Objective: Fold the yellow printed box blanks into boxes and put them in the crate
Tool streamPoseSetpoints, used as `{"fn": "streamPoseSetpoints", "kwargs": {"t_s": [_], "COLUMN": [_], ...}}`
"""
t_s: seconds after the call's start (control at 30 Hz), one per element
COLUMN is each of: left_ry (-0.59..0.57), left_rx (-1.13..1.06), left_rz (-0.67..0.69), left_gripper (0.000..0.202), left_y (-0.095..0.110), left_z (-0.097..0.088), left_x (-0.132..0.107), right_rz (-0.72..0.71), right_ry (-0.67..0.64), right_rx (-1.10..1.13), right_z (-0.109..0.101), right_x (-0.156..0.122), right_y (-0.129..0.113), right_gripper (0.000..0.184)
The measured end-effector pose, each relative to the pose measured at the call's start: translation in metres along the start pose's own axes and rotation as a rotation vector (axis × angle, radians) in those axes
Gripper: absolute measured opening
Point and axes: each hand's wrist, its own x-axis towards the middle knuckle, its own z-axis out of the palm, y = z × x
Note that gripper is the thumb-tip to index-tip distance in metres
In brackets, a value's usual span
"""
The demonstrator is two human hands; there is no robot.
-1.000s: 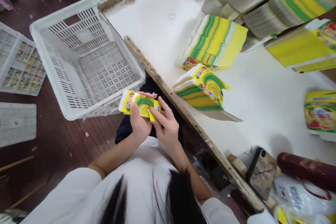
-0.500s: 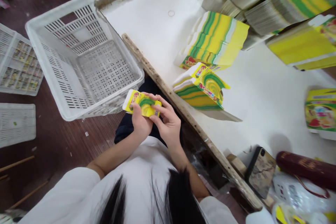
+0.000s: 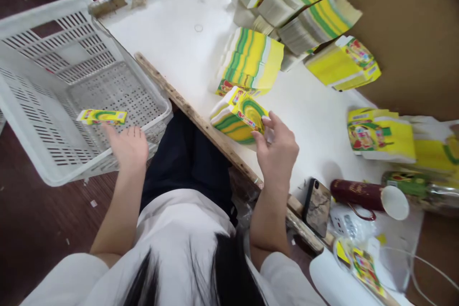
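Observation:
My left hand [image 3: 129,148] is over the near rim of the white plastic crate [image 3: 86,172], fingers stretched out and palm up. Just beyond its fingertips, inside the crate's outline, is a small yellow-and-green box [image 3: 103,116]; whether it rests on the crate floor or is falling I cannot tell. At the table edge, my right hand [image 3: 278,146] pinches the right edge of the front flat carton [image 3: 251,111] in a short leaning stack. Behind that stack stands a longer row of flat yellow-and-green cartons [image 3: 251,62].
More carton bundles [image 3: 290,5] stand at the back of the white table [image 3: 168,24]. On the right lie a phone [image 3: 317,208], a dark red flask [image 3: 355,192] and a power strip [image 3: 349,222]. A wooden strip [image 3: 201,110] edges the table.
The small box has left both hands and is now at the crate. My left hand has moved left and opened; my right hand has moved right to the carton stack. The view has shifted right.

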Motion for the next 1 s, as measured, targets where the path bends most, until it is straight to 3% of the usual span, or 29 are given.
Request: {"fn": "streamPoseSetpoints", "kwargs": {"t_s": [0.13,0.23,0.37,0.47,0.53,0.6,0.67,0.77,0.83,0.9,1.0], "left_ry": [0.077,0.023,-0.204,-0.442,-0.606,-0.706,-0.708,-0.62,-0.536,-0.474,-0.49], "left_rx": [-0.071,-0.096,-0.094,-0.063,-0.069,-0.1,-0.145,-0.217,-0.232,-0.207,-0.127], "left_rz": [0.086,0.117,0.089,0.007,-0.033,-0.072,-0.101,-0.085,-0.061,-0.065,-0.057], "left_gripper": [0.033,0.033,0.042,0.05,0.062,0.067,0.058,0.052,0.055,0.058,0.066], "left_y": [-0.02,-0.031,-0.046,-0.06,-0.065,-0.064,-0.057,-0.046,-0.044,-0.047,-0.054], "left_z": [-0.001,0.007,0.02,0.026,0.03,0.035,0.041,0.049,0.051,0.05,0.041], "left_x": [-0.018,-0.031,-0.05,-0.071,-0.085,-0.096,-0.102,-0.1,-0.096,-0.094,-0.094], "right_rz": [0.049,0.07,0.102,0.144,0.152,0.138,0.148,0.193,0.206,0.227,0.265], "right_ry": [-0.055,-0.033,0.1,0.157,0.041,-0.23,-0.439,-0.546,-0.594,-0.605,-0.499], "right_rx": [0.034,0.084,0.124,0.247,0.407,0.589,0.772,0.959,0.993,0.962,0.872], "right_z": [0.012,0.013,0.01,0.007,0.008,0.014,0.023,0.036,0.042,0.047,0.052], "right_x": [0.004,0.003,0.002,-0.006,-0.018,-0.034,-0.051,-0.071,-0.077,-0.079,-0.075], "right_y": [0.016,0.013,0.001,-0.018,-0.037,-0.056,-0.074,-0.09,-0.094,-0.092,-0.084], "right_gripper": [0.038,0.041,0.042,0.045,0.047,0.046,0.039,0.033,0.038,0.042,0.033]}}
